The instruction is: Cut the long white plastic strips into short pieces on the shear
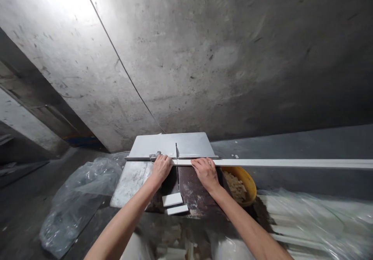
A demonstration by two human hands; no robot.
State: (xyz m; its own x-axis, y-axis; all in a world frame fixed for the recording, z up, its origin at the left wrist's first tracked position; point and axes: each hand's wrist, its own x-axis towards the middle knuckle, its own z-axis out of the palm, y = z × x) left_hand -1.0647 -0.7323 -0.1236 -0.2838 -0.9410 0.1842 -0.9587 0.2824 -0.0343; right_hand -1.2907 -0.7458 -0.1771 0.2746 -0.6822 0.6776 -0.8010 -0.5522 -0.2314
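Observation:
A long white strip [276, 163] lies across a table saw [194, 143] against its metal fence and runs far out to the right. The thin saw blade [176, 149] stands in its slot at the strip, between my two hands. My left hand [162, 169] has its fingers closed on the strip's left end, beside a metal clamp-like stop [154, 156] on the fence. To the right of the blade, my right hand [205, 172] grips the strip, fingers over its top. Two short white pieces [172, 199] lie on the near edge of the saw top.
A yellow bucket [252, 188] of small offcuts stands right of the saw. Clear plastic sheeting [84, 194] is heaped on the left floor. Plastic-wrapped white strips [314, 217] lie at the lower right. A concrete wall [204, 66] rises behind.

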